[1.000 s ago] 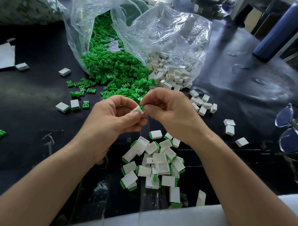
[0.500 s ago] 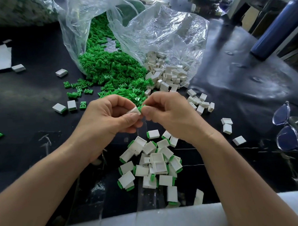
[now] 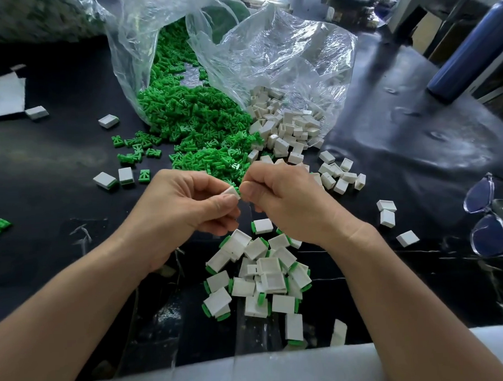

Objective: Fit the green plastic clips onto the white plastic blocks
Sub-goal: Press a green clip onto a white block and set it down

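Spreading across the whole view, the black bench carries two clear plastic bags lying open toward the person. From the left bag spills a broad heap of green clips, and from the right bag a smaller heap of white blocks, the two heaps touching where they meet. A blue bottle lies slanted at the far right edge, and a pair of clear-framed glasses rests near the right edge, closer in. Close to the person sits a pile of fitted blocks, each white with green showing at one end. Just above that pile, both hands meet fingertip to fingertip. The left hand has its fingers curled and pinches a single white block between thumb and forefinger. The right hand, also curled, pinches a green clip at that block's right end; only a sliver of green shows between the fingertips, so I cannot tell how far it is seated. A few stray blocks and stray clips lie scattered to either side.
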{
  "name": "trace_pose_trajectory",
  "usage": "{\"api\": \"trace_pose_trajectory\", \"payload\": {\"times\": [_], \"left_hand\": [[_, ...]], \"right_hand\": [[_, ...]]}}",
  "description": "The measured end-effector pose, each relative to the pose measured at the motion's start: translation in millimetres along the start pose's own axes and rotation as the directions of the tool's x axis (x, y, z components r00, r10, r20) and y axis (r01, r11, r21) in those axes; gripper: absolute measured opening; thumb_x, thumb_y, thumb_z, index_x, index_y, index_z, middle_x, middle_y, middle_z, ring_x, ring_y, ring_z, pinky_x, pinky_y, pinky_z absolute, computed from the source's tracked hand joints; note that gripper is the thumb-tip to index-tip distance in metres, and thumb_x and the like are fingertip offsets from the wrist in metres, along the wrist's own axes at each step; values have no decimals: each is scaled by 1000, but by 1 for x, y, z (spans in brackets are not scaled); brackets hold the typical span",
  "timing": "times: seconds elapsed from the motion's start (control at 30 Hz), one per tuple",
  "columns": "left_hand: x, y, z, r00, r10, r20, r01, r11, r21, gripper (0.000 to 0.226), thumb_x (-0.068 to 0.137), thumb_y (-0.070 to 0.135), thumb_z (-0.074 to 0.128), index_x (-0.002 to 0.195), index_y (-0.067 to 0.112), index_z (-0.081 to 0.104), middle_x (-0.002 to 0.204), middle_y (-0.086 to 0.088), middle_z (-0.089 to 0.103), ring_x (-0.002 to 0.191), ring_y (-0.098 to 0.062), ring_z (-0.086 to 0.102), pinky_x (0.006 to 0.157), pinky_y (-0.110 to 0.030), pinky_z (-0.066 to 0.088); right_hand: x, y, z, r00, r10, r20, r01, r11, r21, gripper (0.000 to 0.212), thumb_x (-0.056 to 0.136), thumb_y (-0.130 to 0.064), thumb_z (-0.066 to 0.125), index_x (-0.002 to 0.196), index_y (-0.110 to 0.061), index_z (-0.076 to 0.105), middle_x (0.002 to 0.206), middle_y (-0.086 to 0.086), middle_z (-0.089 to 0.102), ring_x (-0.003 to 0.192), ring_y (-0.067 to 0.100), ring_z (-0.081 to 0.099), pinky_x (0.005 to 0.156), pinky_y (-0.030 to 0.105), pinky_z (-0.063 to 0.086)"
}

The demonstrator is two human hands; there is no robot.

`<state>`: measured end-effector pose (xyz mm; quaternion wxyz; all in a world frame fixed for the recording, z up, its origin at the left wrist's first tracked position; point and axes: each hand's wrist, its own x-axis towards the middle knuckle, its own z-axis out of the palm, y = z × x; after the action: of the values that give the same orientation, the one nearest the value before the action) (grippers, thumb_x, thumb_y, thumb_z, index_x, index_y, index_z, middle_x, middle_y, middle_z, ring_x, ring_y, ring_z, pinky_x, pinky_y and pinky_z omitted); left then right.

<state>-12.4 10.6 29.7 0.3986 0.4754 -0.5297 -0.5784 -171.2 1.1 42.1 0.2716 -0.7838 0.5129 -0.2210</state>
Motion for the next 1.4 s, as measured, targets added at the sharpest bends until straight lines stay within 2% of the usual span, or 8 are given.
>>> {"api": "trace_pose_trajectory", "payload": {"times": [0.23, 0.57, 0.8, 0.9, 1.0, 1.2, 1.3, 1.4], "left_hand": [[-1, -4, -2, 999, 42, 29, -46, 987, 155, 12, 78, -1, 65, 68, 4, 68, 56, -9, 66, 47, -15, 64, 43, -19, 50], [-2, -6, -1, 993, 70, 93, -91, 967, 238, 10, 80, 0, 65, 71, 1, 68, 56, -11, 66, 45, -13, 62, 42, -18, 47], [1, 3, -2, 993, 114, -40, -116, 993, -33, 17, 62, 19, 67, 79, 13, 66, 68, -5, 72, 52, -13, 66, 41, -18, 48], [1, 1, 0, 984, 175, -41, -177, 983, -55, 15, 57, 23, 70, 70, 17, 70, 67, 4, 70, 61, -4, 64, 53, -16, 51], [1, 0, 1, 974, 222, -42, -225, 971, -81, 13, 54, 26, 71, 67, 25, 74, 75, 14, 70, 76, 3, 64, 67, -11, 49], [2, -1, -1, 969, 232, -87, -236, 971, -35, 16, 55, 30, 70, 69, 25, 73, 113, 2, 64, 111, -9, 59, 96, -33, 45], [3, -3, -1, 974, 217, -57, -221, 972, -74, 22, 59, 20, 67, 79, 12, 67, 106, 1, 68, 96, -8, 65, 86, -23, 50], [1, 0, 0, 976, 219, 14, -216, 971, -101, 25, 64, 15, 65, 86, 3, 65, 69, 4, 67, 59, -6, 60, 64, -15, 49]], "right_hand": [[1, -4, 4, 991, -108, 79, 124, 961, -248, 18, 93, -17, 47, 76, -17, 43, 64, -10, 35, 71, 17, 39, 62, 31, 25], [0, -3, 0, 975, -148, 168, 194, 932, -305, 17, 94, -16, 45, 77, -18, 43, 71, -5, 43, 73, 20, 43, 69, 38, 39], [3, 1, 2, 992, 91, -88, -54, 934, 352, 35, 95, -31, 44, 66, -17, 58, 59, -3, 54, 57, 9, 50, 56, 30, 42], [4, 0, 0, 977, 212, 23, -187, 801, 569, 38, 91, -44, 38, 77, -17, 59, 63, -2, 59, 55, 4, 51, 51, 15, 40], [3, -2, -1, 959, 206, 192, -279, 608, 743, 47, 77, -55, 37, 94, -17, 59, 70, -1, 63, 62, 10, 56, 56, 20, 44], [2, -9, 1, 935, 153, 320, -353, 505, 788, 41, 93, -43, 31, 90, -10, 55, 74, 6, 59, 63, 14, 54, 56, 22, 40], [1, -12, 5, 913, 78, 400, -383, 501, 776, 47, 89, -47, 29, 87, -8, 56, 72, 6, 59, 61, 13, 52, 57, 21, 41], [0, -13, 6, 899, 49, 436, -402, 487, 775, 54, 78, -54, 32, 87, -7, 56, 69, 4, 56, 59, 11, 48, 56, 20, 39]]}}
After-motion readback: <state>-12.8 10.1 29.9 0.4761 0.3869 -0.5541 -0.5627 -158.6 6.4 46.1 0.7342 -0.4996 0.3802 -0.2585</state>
